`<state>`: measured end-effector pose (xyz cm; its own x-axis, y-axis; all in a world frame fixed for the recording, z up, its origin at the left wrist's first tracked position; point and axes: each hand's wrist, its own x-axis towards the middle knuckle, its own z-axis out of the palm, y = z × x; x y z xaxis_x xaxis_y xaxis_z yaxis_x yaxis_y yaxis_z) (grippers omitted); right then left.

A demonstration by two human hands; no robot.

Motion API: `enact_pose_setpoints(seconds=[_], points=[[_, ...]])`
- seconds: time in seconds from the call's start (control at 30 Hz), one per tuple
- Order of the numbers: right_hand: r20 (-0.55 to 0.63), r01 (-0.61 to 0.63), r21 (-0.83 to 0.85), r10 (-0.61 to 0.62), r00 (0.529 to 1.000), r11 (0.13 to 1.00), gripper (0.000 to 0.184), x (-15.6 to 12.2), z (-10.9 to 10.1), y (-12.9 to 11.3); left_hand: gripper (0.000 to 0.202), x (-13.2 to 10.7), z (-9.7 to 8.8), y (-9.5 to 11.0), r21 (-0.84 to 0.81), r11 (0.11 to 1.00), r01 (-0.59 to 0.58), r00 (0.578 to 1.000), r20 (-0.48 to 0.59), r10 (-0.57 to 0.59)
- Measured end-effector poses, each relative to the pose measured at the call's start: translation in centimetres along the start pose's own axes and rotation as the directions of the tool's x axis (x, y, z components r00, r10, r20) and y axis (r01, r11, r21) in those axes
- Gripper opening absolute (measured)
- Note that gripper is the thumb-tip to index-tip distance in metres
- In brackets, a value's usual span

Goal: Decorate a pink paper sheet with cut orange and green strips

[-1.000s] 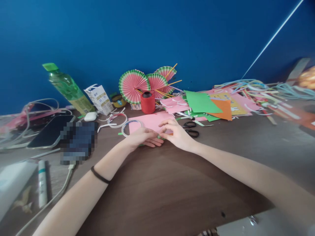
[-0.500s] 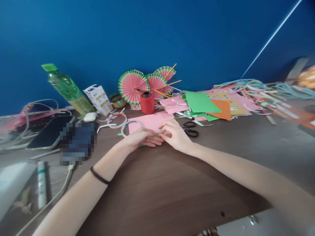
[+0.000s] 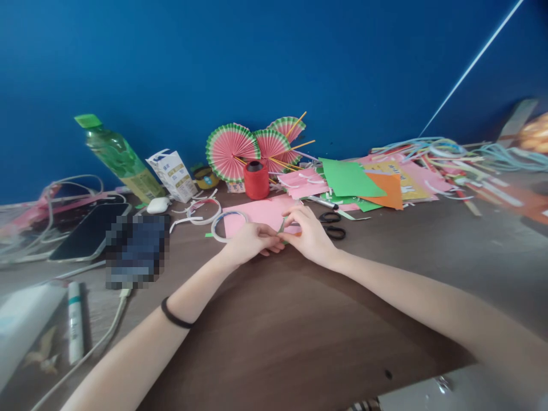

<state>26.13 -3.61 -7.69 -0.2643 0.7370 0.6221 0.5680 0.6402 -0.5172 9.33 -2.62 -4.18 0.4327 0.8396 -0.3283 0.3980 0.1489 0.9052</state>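
My left hand [image 3: 256, 242] and my right hand [image 3: 309, 235] meet over the desk, fingertips close together. Between them a small strip of green paper [image 3: 282, 225] is pinched, its lower part hidden by the fingers. Behind both hands lies a sheet of pink paper [image 3: 261, 210]. A roll of tape [image 3: 217, 228] rests just beyond my left hand, partly on the pink sheet. Black-handled scissors [image 3: 336, 232] lie right beside my right hand, their blades mostly covered by it.
Pleated watermelon fans [image 3: 233, 149] lean on the blue wall behind a red thread spool [image 3: 256, 181]. Green paper [image 3: 351, 178] tops a pile at right. A green bottle [image 3: 120, 157], a carton [image 3: 172, 176], a phone [image 3: 89, 231] and a marker [image 3: 75, 322] are at left.
My left hand's fingers have curled in from lying flat to pinch near the right fingertips. The green strip now stands up more visibly between the hands.
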Motion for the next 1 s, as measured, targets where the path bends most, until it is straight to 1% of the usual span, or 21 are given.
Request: enact_pose_setpoints(seconds=[0.1, 0.13, 0.23, 0.27, 0.4, 0.47, 0.57, 0.7, 0.9, 1.0], points=[[0.036, 0.012, 0.054, -0.014, 0.999, 0.998, 0.020, 0.2, -0.1, 0.1, 0.013, 0.0, -0.2, 0.0, 0.105, 0.993, -0.047, 0.999, 0.013, 0.046], [0.057, 0.022, 0.071, -0.026, 0.998, 0.997, 0.020, 0.2, -0.1, 0.1, 0.012, 0.1, -0.3, -0.1, 0.126, 0.990, -0.065, 0.998, 0.021, 0.062], [0.109, 0.039, 0.086, -0.048, 0.993, 0.996, 0.007, 0.4, -0.2, 0.1, 0.011, 0.3, -0.6, -0.4, 0.162, 0.981, -0.110, 0.994, 0.031, 0.106], [0.119, 0.033, 0.080, -0.042, 0.992, 0.996, 0.006, 0.5, -0.2, 0.0, 0.011, 0.4, -0.7, -0.5, 0.168, 0.978, -0.121, 0.993, 0.034, 0.117], [0.112, -0.010, 0.052, 0.004, 0.994, 0.999, 0.014, 0.6, -0.3, 0.0, 0.013, 0.7, -0.9, -0.9, 0.165, 0.976, -0.141, 0.989, 0.058, 0.133], [0.123, -0.018, 0.043, 0.012, 0.992, 0.999, 0.013, 0.6, -0.3, -0.1, 0.013, 0.7, -0.9, -1.1, 0.151, 0.978, -0.145, 0.988, 0.066, 0.136], [0.155, 0.002, 0.014, -0.005, 0.988, 1.000, 0.007, 0.5, -0.2, 0.0, 0.014, 0.7, -1.0, -1.1, 0.160, 0.975, -0.152, 0.987, 0.076, 0.142], [0.176, 0.028, -0.018, -0.024, 0.984, 0.999, 0.007, 0.5, 0.1, 0.0, 0.017, 0.5, -1.1, -1.1, 0.197, 0.965, -0.170, 0.983, 0.099, 0.153], [0.199, 0.022, -0.015, -0.019, 0.980, 1.000, 0.010, 0.5, 0.3, -0.2, 0.018, 0.3, -1.0, -1.4, 0.198, 0.965, -0.172, 0.984, 0.079, 0.159], [0.204, 0.036, -0.009, -0.033, 0.978, 0.999, 0.009, 0.5, 0.3, -0.2, 0.015, 0.1, -0.8, -1.7, 0.187, 0.964, -0.189, 0.982, 0.038, 0.185]])
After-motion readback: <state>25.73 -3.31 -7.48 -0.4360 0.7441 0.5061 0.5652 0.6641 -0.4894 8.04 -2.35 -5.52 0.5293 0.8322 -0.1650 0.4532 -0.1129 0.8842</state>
